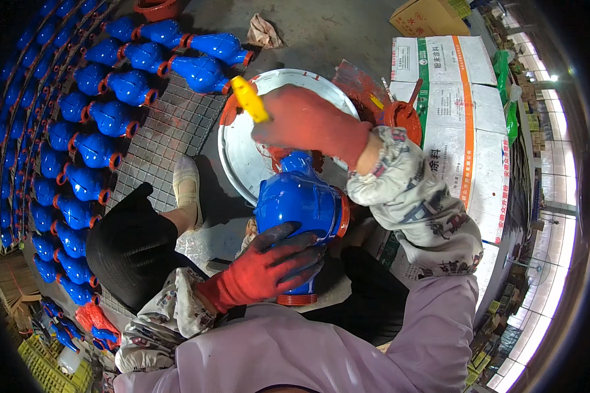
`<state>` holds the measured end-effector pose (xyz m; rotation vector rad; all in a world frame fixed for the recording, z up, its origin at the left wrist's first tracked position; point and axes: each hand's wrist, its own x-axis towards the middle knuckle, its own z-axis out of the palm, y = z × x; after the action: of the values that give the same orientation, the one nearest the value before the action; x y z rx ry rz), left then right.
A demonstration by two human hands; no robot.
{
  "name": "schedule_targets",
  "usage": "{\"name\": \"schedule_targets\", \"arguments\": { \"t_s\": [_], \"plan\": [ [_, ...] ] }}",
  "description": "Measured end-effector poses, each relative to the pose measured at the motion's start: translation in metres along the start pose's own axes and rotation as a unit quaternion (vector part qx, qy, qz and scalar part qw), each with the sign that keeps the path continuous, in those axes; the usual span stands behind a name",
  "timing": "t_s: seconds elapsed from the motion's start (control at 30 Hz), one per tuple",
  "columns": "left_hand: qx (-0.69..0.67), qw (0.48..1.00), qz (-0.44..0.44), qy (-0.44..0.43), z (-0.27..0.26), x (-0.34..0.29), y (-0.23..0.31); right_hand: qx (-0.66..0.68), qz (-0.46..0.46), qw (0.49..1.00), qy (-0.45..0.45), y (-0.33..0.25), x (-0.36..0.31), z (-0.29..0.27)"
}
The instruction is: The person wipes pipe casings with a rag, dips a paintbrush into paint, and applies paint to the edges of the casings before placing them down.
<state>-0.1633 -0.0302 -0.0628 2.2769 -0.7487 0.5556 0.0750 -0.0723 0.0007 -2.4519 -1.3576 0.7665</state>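
Note:
A glossy blue valve body [292,200] with a red-painted flange end [342,215] is in front of me, between my knees. My left hand [265,268], in a red glove darkened at the fingers, grips its near side. My right hand [308,121], also red-gloved, is closed around a yellow-handled paintbrush [248,98] beyond the valve body. The handle sticks up from the fist; the bristles are hidden. Under the right hand lies a round white lid-like disc [239,154] smeared with red paint.
Rows of blue valve bodies [115,118] with red ends stand on a wire grid [160,128] at left. A red paint pot [405,121] with a stick sits right of the disc. White flattened cartons [449,124] cover the right side. A cardboard box [429,18] and a crumpled rag [263,31] lie farther off.

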Motion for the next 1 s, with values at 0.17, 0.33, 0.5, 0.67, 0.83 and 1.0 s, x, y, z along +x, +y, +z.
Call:
{"name": "schedule_targets", "arguments": {
  "t_s": [0.17,0.33,0.5,0.67,0.83,1.0],
  "plan": [
    [0.004,1.000,0.000,0.003,-0.002,-0.002,0.000,0.146,0.009,0.988,0.042,0.039,-0.021,-0.001],
    [0.010,1.000,0.012,0.009,0.000,-0.001,-0.001,0.272,0.031,0.944,0.187,0.073,-0.054,0.012],
    [0.002,1.000,0.010,0.001,-0.002,-0.001,0.000,0.535,0.122,0.797,0.251,0.103,-0.087,0.043],
    [0.007,1.000,0.002,-0.007,0.001,-0.006,-0.001,0.561,0.117,0.746,0.339,0.111,-0.121,0.095],
    [0.005,1.000,-0.006,0.003,0.000,-0.003,-0.003,0.600,0.090,0.704,0.369,0.107,-0.121,0.081],
    [0.017,1.000,-0.007,0.003,-0.005,0.002,-0.002,0.515,0.006,0.803,0.300,0.070,-0.094,0.051]
  ]
}}
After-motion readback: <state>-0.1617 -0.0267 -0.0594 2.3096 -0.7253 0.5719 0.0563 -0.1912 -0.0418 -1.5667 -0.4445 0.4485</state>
